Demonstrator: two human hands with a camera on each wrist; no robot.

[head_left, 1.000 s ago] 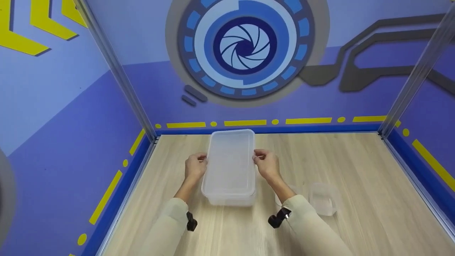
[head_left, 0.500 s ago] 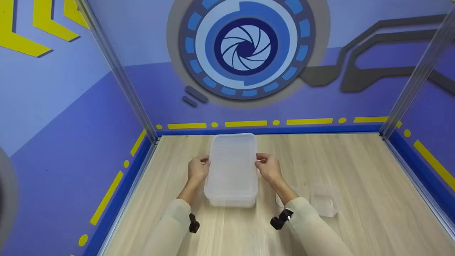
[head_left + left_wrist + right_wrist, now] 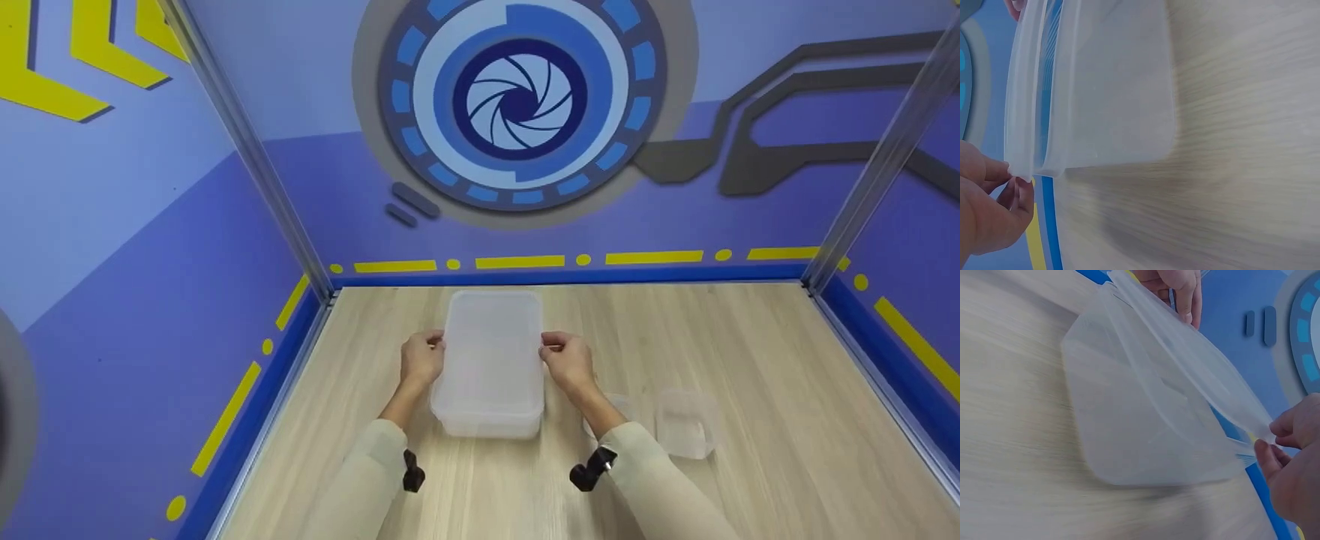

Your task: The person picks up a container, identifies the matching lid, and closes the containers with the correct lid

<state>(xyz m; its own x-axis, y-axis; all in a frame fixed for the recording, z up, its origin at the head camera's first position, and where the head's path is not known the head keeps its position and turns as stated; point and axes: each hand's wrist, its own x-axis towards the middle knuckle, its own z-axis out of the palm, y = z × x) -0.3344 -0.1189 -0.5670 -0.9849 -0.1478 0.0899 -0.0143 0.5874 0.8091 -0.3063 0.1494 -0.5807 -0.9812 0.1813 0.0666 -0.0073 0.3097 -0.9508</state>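
A translucent rectangular lid [image 3: 493, 345] lies over a translucent plastic food container [image 3: 491, 427] on the table. Its near edge sits at the container's near rim, while both wrist views show a gap between lid and rim farther along, so the lid is tilted. My left hand [image 3: 422, 358] pinches the lid's left edge between thumb and fingers. On the opposite edge, my right hand [image 3: 568, 360] pinches it the same way. In the right wrist view the container wall [image 3: 1123, 410] looks see-through, and its contents cannot be made out.
Right of the container stands a small clear tub [image 3: 686, 424]. Another clear piece [image 3: 619, 405] is partly hidden behind my right forearm. Blue printed walls with metal corner posts [image 3: 289, 225] enclose the wooden table [image 3: 787, 390] at the back and sides.
The lid's far edge has come down toward the container, and both hands have moved slightly down and nearer with it. The small clear tub has stayed in place.
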